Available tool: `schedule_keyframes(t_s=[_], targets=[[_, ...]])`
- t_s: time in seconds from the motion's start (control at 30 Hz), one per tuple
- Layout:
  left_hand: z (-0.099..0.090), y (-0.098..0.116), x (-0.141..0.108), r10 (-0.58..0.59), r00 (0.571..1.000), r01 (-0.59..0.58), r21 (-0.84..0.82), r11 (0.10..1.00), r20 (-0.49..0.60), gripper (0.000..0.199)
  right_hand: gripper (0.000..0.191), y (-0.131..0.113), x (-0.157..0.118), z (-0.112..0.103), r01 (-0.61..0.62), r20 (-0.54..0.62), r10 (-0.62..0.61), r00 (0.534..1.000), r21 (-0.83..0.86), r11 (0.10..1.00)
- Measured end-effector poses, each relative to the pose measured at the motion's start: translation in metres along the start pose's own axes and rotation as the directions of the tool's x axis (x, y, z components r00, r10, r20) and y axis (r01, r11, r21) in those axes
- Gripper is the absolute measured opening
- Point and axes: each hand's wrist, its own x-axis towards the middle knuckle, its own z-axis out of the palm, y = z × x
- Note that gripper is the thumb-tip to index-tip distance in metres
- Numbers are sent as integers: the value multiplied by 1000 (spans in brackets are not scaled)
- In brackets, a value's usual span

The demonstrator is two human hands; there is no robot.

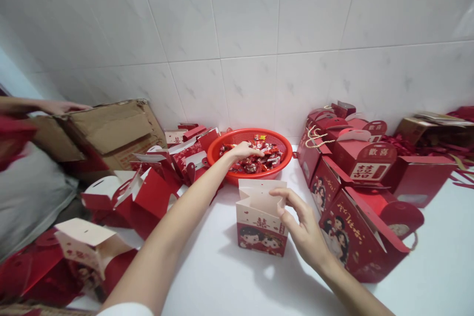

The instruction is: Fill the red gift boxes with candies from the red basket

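Observation:
A small red and cream gift box (pixel 261 227) stands upright on the white table, its top flaps up and its mouth open. My right hand (pixel 301 224) grips the box's right upper edge between thumb and fingers. Beyond it, a red plastic basket (pixel 287 155) holds many red-wrapped candies (pixel 272 158). My left hand (pixel 245 150) reaches into this basket, fingers stretched over the candies. Its fingertips are partly hidden among the wrappers, and I cannot make out any candy held in them.
Finished-looking red gift boxes (pixel 370 237) crowd the right side. Open red boxes (pixel 148 202) lie on the left, before a cardboard carton (pixel 111 128). Another person's hand (pixel 62 106) rests on the carton. A tiled wall (pixel 248 89) closes off the back.

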Motion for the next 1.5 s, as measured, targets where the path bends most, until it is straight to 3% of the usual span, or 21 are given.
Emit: schedule_keyframes(t_s=[0.17, 0.3, 0.5, 0.67, 0.8, 0.97, 1.1, 1.17, 1.33, 1.5], targets=[[23, 2, 6, 65, 986, -108, 293, 950, 154, 22, 29, 2, 0, 1, 1, 0, -1, 1000, 7, 1000], [34, 0, 7, 34, 957, -158, 418, 894, 288, 31, 29, 2, 0, 0, 6, -4, -5, 1000, 14, 1000], [33, -8, 9, 92, 954, -214, 432, 876, 286, 25, 29, 4, 0, 0, -3, 5, 2, 1000, 12, 1000], [17, -5, 8, 152, 962, -215, 282, 935, 229, 15, 28, 4, 0, -1, -3, 6, 3, 1000, 25, 1000], [0, 1, -2, 186, 968, -207, 116, 971, 170, 23, 28, 2, 0, 0, 3, 8, -3, 1000, 20, 1000], [-14, 4, -17, 64, 989, -30, -245, 969, 133, 32, 28, 1, 1, 0, 10, 0, -10, 1000, 17, 1000], [-18, 5, -23, -25, 997, 52, -430, 901, 67, 19, 27, 1, 1, 0, 15, -7, -15, 1000, 11, 1000], [-20, 6, -24, -53, 997, 71, -477, 876, 51, 13, 28, 1, 1, 0, 20, -9, -20, 1000, 10, 1000], [-24, 12, -25, -19, 998, 45, -502, 864, 57, 26, 31, 1, 0, 0, 12, -5, -12, 1000, -14, 1000], [-25, 31, -41, 78, 981, 4, -420, 908, 179, 15, 37, 4, 2, -5, -13, -26, 11, 1000, -82, 997]])
